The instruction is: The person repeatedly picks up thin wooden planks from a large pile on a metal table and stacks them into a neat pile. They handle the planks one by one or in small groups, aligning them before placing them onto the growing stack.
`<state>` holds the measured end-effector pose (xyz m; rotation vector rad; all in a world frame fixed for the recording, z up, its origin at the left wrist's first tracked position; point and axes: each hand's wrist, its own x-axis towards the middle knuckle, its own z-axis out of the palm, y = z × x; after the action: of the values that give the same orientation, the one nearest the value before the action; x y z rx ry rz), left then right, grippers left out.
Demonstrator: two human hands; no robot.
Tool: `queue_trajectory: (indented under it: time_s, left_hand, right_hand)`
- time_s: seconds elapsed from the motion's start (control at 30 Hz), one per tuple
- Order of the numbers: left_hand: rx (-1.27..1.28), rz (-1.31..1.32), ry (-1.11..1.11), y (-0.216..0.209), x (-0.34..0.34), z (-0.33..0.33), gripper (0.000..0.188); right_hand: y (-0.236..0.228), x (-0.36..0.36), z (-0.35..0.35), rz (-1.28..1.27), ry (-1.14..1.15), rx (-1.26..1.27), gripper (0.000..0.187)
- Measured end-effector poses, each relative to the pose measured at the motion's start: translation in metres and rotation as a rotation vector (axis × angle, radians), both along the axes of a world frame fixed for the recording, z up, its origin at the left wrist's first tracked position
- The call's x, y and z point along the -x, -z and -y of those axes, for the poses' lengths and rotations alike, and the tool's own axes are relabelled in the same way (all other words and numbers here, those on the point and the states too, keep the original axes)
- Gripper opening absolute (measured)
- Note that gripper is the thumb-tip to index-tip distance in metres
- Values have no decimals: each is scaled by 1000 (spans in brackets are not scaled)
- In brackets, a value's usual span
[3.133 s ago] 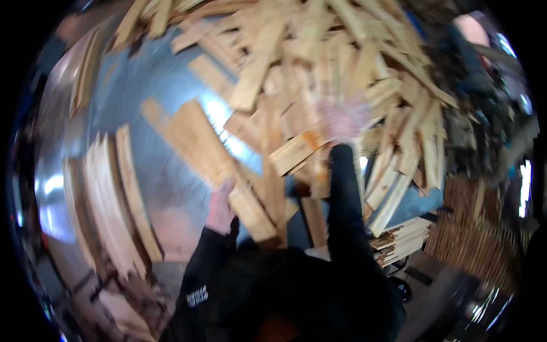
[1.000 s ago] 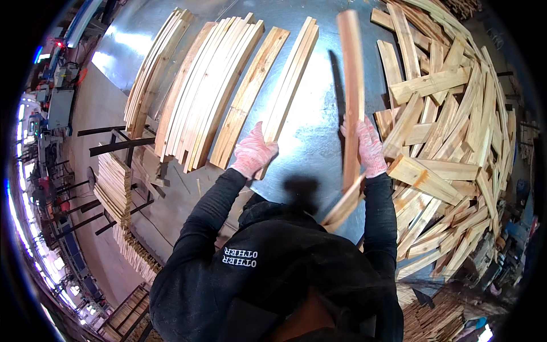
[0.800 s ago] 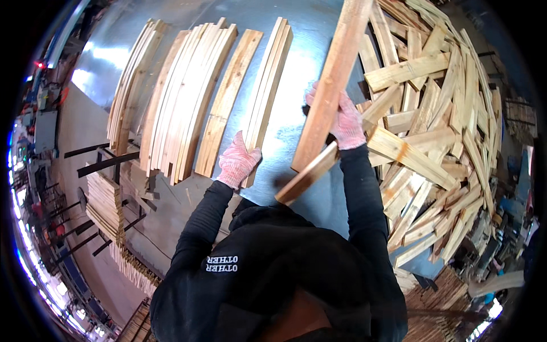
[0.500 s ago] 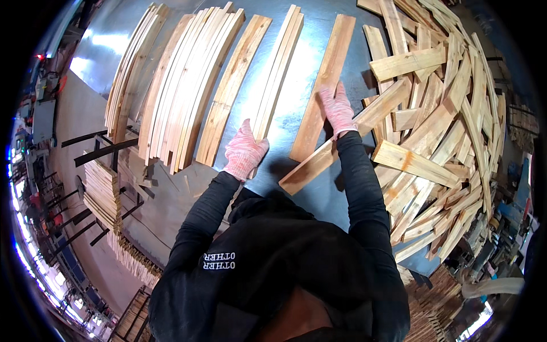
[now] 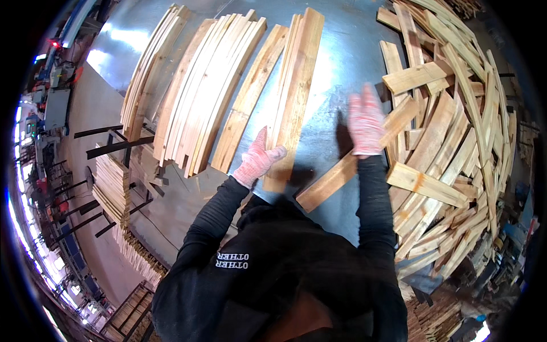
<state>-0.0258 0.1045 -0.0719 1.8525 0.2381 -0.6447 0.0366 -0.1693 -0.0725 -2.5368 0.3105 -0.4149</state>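
Both my hands wear pink-and-white knit gloves. My left hand point(image 5: 259, 158) grips the near end of a small group of wooden boards, its thumb lying over the wide plank point(image 5: 302, 85) on the group's right side. Narrow strips point(image 5: 283, 80) stand against that plank's left. My right hand point(image 5: 366, 125) is empty, fingers stretched out flat. It hovers at the slanting loose plank point(image 5: 330, 179); whether it touches that plank I cannot tell. A single knotty board point(image 5: 250, 97) lies just left of the gripped group.
Further left on the metal table point(image 5: 347, 34) are a thick row of boards point(image 5: 208, 91) and a smaller row point(image 5: 154, 71). A jumbled heap of planks point(image 5: 439, 125) covers the right side. Stacked boards point(image 5: 111, 185) rest on a black rack beyond the left edge.
The wide plank has moved left, from under my right hand to against the narrow strips. My right hand has let go of it and shifted right; my left thumb now lies over the plank.
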Motion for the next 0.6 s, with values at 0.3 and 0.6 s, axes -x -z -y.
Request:
queue_trajectory:
  time_s: [0.3,0.6]
  left_hand:
    - [577,11,-139,-37,-69,9,82]
    - [415,218,-163,54,-90,49,73]
  right_hand:
    - [1,18,-20,-318,-197,-581,51]
    - [12,-38,-77,-327,-298,-995,100]
